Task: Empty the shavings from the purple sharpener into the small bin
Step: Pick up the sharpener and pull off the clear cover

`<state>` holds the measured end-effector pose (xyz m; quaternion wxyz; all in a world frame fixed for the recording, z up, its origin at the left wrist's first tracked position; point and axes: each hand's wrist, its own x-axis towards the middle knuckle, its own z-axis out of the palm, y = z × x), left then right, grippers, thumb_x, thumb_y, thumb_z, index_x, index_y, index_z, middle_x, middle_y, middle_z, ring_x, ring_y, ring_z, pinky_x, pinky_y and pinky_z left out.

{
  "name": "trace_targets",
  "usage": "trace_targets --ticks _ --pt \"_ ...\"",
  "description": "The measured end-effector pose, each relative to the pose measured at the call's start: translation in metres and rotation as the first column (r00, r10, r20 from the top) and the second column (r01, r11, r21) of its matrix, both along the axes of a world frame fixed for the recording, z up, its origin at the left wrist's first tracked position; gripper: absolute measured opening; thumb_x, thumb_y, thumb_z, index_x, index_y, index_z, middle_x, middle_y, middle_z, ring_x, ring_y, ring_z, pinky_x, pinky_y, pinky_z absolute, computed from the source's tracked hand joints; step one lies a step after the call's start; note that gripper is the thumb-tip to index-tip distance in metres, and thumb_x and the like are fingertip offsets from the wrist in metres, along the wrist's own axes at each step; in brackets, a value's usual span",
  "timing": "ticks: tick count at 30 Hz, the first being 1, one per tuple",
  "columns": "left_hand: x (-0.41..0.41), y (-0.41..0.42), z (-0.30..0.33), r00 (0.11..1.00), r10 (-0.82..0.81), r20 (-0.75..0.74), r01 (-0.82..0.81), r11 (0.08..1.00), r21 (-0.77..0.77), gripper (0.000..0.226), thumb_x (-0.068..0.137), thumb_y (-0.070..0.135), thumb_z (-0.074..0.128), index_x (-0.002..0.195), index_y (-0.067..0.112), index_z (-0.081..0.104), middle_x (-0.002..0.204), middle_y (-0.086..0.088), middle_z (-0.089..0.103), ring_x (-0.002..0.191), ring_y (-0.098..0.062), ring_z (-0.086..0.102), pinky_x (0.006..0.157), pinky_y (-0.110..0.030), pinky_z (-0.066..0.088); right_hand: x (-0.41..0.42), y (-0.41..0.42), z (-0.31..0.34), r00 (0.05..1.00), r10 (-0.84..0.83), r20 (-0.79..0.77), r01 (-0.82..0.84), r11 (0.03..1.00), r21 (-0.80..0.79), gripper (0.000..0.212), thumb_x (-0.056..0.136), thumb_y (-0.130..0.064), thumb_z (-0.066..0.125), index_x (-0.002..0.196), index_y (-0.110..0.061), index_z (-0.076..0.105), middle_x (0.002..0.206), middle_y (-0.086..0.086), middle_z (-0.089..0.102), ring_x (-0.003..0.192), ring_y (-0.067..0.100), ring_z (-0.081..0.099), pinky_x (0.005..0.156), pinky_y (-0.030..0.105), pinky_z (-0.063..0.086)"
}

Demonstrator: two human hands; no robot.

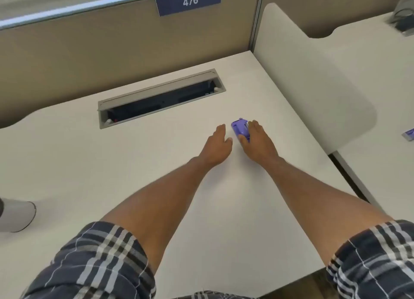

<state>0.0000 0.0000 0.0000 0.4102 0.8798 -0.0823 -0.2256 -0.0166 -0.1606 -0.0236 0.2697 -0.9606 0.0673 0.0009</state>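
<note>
The purple sharpener (239, 127) rests on the white desk (156, 164), right of centre. My right hand (259, 143) is closed around it, thumb on its near end and fingers along its right side. Just to its left is my left hand (218, 145), fingers apart, holding nothing and hovering low over the desk. A small white bin (15, 215) shows at the far left edge of the view, partly cut off.
A recessed cable tray (161, 97) with a grey frame opens in the desk behind the hands. Beige partition walls stand at the back with a "476" sign (189, 0). A white divider (313, 79) borders the right side, with a neighbouring desk beyond.
</note>
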Motion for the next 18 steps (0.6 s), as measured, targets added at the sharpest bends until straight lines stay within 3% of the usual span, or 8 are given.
trace_targets --ticks 2,4,5,8,11,14,17,18 --pt "0.000 -0.006 0.002 1.000 -0.016 -0.020 0.016 1.000 -0.009 0.060 0.098 0.017 0.039 0.155 0.014 0.024 0.155 -0.011 0.041 0.126 -0.027 0.051 0.091 -0.024 0.041 0.002 0.000 0.003 1.000 -0.025 -0.007 0.025 0.999 0.029 0.039 0.098 -0.031 0.049 0.126 -0.003 0.048 0.123 0.012 0.055 0.105 0.031 0.054 0.076 0.037 0.045" --pt "-0.003 -0.014 0.004 0.998 -0.031 -0.060 0.030 0.999 -0.030 0.059 0.091 0.010 0.039 0.149 0.017 0.034 0.133 -0.008 0.056 0.100 -0.021 0.053 0.068 -0.016 0.039 0.004 0.002 0.003 0.998 -0.042 -0.044 0.043 0.999 0.000 0.024 0.097 -0.030 0.049 0.105 -0.008 0.051 0.107 0.010 0.061 0.086 0.029 0.055 0.066 0.033 0.039" --pt "-0.003 -0.017 0.003 0.996 -0.038 -0.085 0.034 0.999 -0.042 0.060 0.089 0.007 0.039 0.148 0.016 0.036 0.124 -0.005 0.057 0.097 -0.019 0.050 0.065 -0.013 0.036 0.007 0.003 0.002 0.997 -0.053 -0.055 0.052 0.998 -0.018 0.019 0.097 -0.030 0.050 0.094 -0.011 0.049 0.098 0.010 0.062 0.079 0.027 0.052 0.063 0.032 0.035" --pt "-0.006 -0.019 0.003 0.990 -0.053 -0.129 0.047 0.998 -0.053 0.064 0.085 0.003 0.039 0.149 0.012 0.038 0.128 -0.011 0.056 0.100 -0.016 0.042 0.066 -0.008 0.030 0.010 0.007 0.007 0.993 -0.100 -0.066 0.095 0.993 -0.070 0.023 0.096 -0.028 0.052 0.081 -0.014 0.043 0.079 0.006 0.056 0.069 0.025 0.048 0.059 0.031 0.032" --pt "-0.010 -0.020 0.001 0.991 -0.041 -0.124 0.032 0.997 -0.074 0.064 0.086 0.004 0.039 0.150 0.013 0.037 0.140 -0.010 0.055 0.104 -0.018 0.047 0.071 -0.016 0.034 0.011 0.012 0.006 0.987 -0.140 -0.084 0.132 0.986 -0.099 0.020 0.095 -0.023 0.052 0.080 -0.012 0.044 0.074 0.005 0.054 0.066 0.027 0.049 0.058 0.031 0.033" --pt "-0.017 -0.015 0.002 0.991 0.007 -0.133 -0.023 0.993 -0.120 0.059 0.087 0.005 0.041 0.144 0.019 0.045 0.111 0.007 0.053 0.097 -0.013 0.044 0.067 -0.013 0.035 0.007 0.021 0.007 0.983 -0.161 -0.084 0.154 0.985 -0.082 0.016 0.093 -0.018 0.050 0.079 -0.012 0.046 0.073 0.006 0.055 0.065 0.027 0.050 0.057 0.032 0.035" --pt "-0.025 -0.006 0.000 0.985 0.076 -0.153 -0.099 0.984 -0.151 0.025 0.081 0.009 0.040 0.100 0.022 0.052 0.079 0.011 0.046 0.075 -0.013 0.043 0.058 -0.022 0.035 0.000 0.030 0.009 0.979 -0.191 -0.077 0.193 0.981 0.018 0.019 0.091 -0.017 0.048 0.073 -0.010 0.047 0.068 0.006 0.055 0.060 0.026 0.047 0.054 0.030 0.033" --pt "-0.029 -0.003 0.003 0.982 0.087 -0.168 -0.115 0.980 -0.165 0.026 0.081 0.010 0.040 0.101 0.020 0.053 0.078 0.012 0.047 0.072 -0.010 0.045 0.059 -0.022 0.037 -0.004 0.034 0.010 0.976 -0.203 -0.083 0.209 0.975 0.071 0.021 0.090 -0.016 0.047 0.070 -0.010 0.047 0.066 0.006 0.055 0.058 0.024 0.046 0.052 0.030 0.031"
